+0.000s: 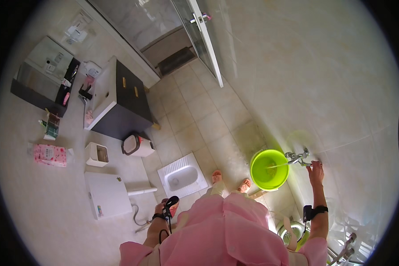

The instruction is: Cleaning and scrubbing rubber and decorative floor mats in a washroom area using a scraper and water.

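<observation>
My right hand point(316, 173) is at the wall on the right, its fingers closed round the handle end of a chrome wall tap point(296, 157). A stream of water runs from the tap into a bright green plastic bucket point(270, 186), where some water lies at the bottom. At the lower left, my left hand point(160, 206) hangs beside my pink garment, partly covered by a black strapped-on device. It grips a red and pinkish object point(175, 209) that I cannot identify. Both wrists carry black straps with small devices and cables.
A squat toilet point(182, 176) lies in the tiled floor left of my feet. Beyond it stand a lidded bin point(139, 146) and a dark washbasin cabinet point(119, 106). A glass door point(207, 50) stands ajar at the top. Another green basin point(294, 232) is at the lower right.
</observation>
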Demonstrator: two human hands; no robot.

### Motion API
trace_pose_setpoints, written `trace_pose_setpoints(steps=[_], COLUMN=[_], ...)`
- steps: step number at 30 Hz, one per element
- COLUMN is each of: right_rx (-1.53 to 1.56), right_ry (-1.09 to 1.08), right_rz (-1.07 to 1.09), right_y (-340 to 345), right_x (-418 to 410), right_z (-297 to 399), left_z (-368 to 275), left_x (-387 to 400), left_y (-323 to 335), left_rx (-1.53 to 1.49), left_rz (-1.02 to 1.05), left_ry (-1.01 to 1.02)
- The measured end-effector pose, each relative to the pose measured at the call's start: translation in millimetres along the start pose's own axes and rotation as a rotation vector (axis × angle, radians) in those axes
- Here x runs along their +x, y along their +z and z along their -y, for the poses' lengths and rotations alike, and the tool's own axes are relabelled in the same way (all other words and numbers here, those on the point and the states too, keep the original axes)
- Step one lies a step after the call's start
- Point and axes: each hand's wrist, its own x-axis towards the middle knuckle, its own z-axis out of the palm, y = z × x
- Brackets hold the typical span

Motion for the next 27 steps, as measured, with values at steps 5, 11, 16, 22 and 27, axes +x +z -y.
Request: trace_pose_setpoints(steps=[5,11,16,22,27], right_rx=[-0.042,-0.101,-0.131,-0.206,-0.3], right_ry=[0.036,0.102,0.114,0.132,0.256], right_rz=[-0.005,0.043,0.082,0.051,-0.147], right_y=[0,6,8,12,14], right_x=[-15,-9,-8,-6,-25], right_z=[6,35,42,49,79], left_z=[-9,-28,-42,-61,-76], left_x=[29,101,121,140,159], left_y=[-23,-46,-25,-21,-42], left_rx=[-0.146,0.64,0.379,0.346,0.689], left_rz=[0.147,-0.116,-0.364,-0.371,-0.403], left_ry=[-0.034,0.215,-0.015,0.07,0.038])
